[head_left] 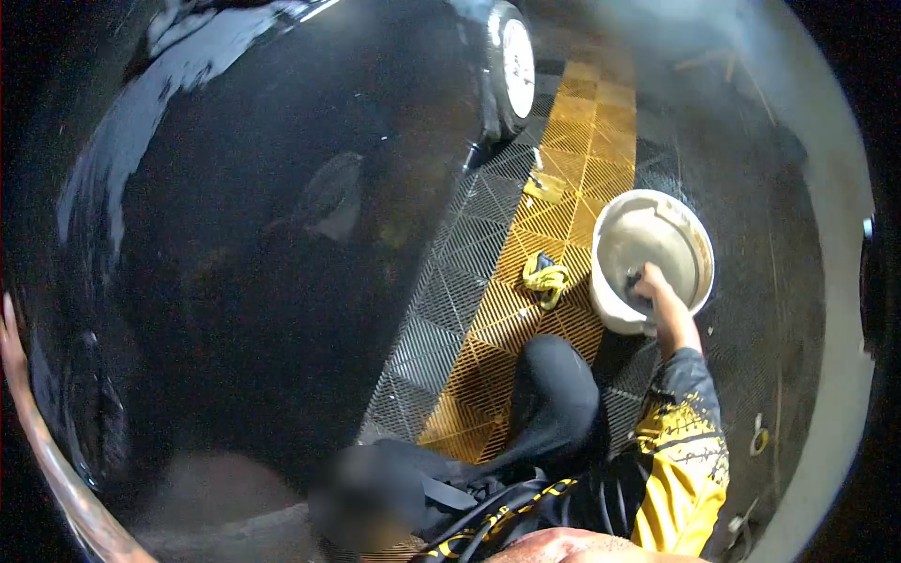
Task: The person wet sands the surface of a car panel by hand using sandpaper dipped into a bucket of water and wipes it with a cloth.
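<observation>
A white bucket (605,298) stands on the floor at the right, with greyish water inside. My right hand (648,280) reaches down into it, fingers closed around something dark that I cannot make out. The black, glossy side of a car (235,244) fills the left of the view. At the far left edge, my left hand (11,342) is against or beside the car body, its fingers stretched upward and partly cut off. A yellow cloth or strap (546,280) lies crumpled on the floor left of the bucket.
A car wheel (517,70) is at the top centre. Black and yellow grated floor tiles (488,338) run beside the car. A small flat yellowish item (544,187) lies near the wheel. My bent knee (558,375) is below the bucket. A roll-like ring (758,439) lies at the right.
</observation>
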`<move>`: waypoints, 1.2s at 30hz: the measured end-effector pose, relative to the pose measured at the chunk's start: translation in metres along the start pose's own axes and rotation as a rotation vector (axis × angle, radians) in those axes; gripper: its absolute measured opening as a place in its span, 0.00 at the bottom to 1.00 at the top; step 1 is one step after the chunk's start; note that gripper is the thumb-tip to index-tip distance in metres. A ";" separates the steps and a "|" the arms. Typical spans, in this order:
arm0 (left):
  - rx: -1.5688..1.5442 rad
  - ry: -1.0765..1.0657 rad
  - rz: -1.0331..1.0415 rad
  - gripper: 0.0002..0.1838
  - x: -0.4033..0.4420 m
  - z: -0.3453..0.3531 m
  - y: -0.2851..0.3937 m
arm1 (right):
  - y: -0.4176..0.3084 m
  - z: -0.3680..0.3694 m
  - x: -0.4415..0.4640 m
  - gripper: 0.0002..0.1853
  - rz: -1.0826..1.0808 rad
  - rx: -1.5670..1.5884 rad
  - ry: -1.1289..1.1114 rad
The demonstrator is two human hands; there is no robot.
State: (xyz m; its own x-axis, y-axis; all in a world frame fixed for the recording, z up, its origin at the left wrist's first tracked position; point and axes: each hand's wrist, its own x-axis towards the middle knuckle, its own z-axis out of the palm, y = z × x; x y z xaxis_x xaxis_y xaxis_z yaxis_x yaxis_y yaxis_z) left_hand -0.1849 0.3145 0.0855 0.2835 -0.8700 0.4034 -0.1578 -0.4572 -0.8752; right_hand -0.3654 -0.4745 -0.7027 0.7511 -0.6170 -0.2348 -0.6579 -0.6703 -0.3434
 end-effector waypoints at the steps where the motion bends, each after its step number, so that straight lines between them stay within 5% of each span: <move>1: -0.028 0.002 -0.007 0.27 0.006 -0.009 0.006 | 0.013 0.006 0.007 0.22 -0.013 -0.106 -0.051; 2: -0.032 0.004 -0.009 0.28 0.007 -0.013 0.007 | 0.026 0.013 0.014 0.21 -0.032 -0.212 -0.100; 3: -0.035 0.008 -0.018 0.28 0.003 -0.012 0.003 | 0.016 -0.006 -0.013 0.19 0.047 0.010 -0.065; 5: -0.023 0.003 -0.061 0.29 -0.010 -0.017 -0.002 | -0.028 -0.047 -0.096 0.18 0.330 0.900 0.053; 7: -0.041 0.051 -0.062 0.30 -0.029 -0.012 -0.006 | -0.087 -0.091 -0.172 0.20 0.405 1.293 0.105; 9: -0.065 0.084 -0.077 0.30 -0.040 -0.001 -0.001 | -0.092 -0.097 -0.174 0.17 0.265 1.280 -0.062; 11: -0.087 0.096 -0.086 0.30 -0.055 0.019 -0.002 | -0.094 -0.100 -0.160 0.27 0.001 1.110 -0.227; 13: -0.173 0.128 -0.163 0.30 -0.054 0.020 0.015 | -0.063 -0.080 -0.143 0.29 -0.349 0.748 -0.155; 16: -0.171 0.092 -0.269 0.30 -0.042 -0.013 0.036 | -0.053 -0.077 -0.147 0.10 0.011 0.682 -0.105; 18: -0.149 0.076 -0.268 0.30 -0.040 -0.025 0.039 | -0.036 -0.063 -0.136 0.15 0.187 1.058 -0.106; 22: -0.130 0.040 -0.290 0.30 -0.039 -0.010 0.028 | -0.137 -0.146 -0.196 0.12 0.345 1.332 -0.175; 28: -0.022 0.047 -0.204 0.25 -0.054 0.027 -0.015 | -0.104 -0.160 -0.016 0.17 -0.233 0.708 0.375; 30: 0.058 0.099 -0.149 0.26 -0.050 0.022 -0.011 | -0.184 -0.208 -0.003 0.21 -0.395 0.593 0.502; 32: 0.101 0.135 -0.155 0.26 -0.049 0.027 -0.007 | -0.295 -0.216 0.002 0.13 -0.568 1.252 0.582; 33: 0.105 0.132 -0.169 0.26 -0.051 0.025 -0.002 | -0.367 -0.240 -0.056 0.17 -0.476 1.195 0.598; 36: 0.168 0.083 -0.228 0.26 -0.053 0.026 0.004 | -0.517 -0.244 -0.151 0.18 -1.116 0.967 0.940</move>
State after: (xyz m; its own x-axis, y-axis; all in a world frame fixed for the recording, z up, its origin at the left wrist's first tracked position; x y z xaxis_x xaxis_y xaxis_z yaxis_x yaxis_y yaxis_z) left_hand -0.1760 0.3637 0.0539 0.2141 -0.7637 0.6091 0.0618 -0.6117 -0.7887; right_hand -0.1520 -0.1361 -0.2678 0.2668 -0.3150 0.9108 0.6353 -0.6532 -0.4120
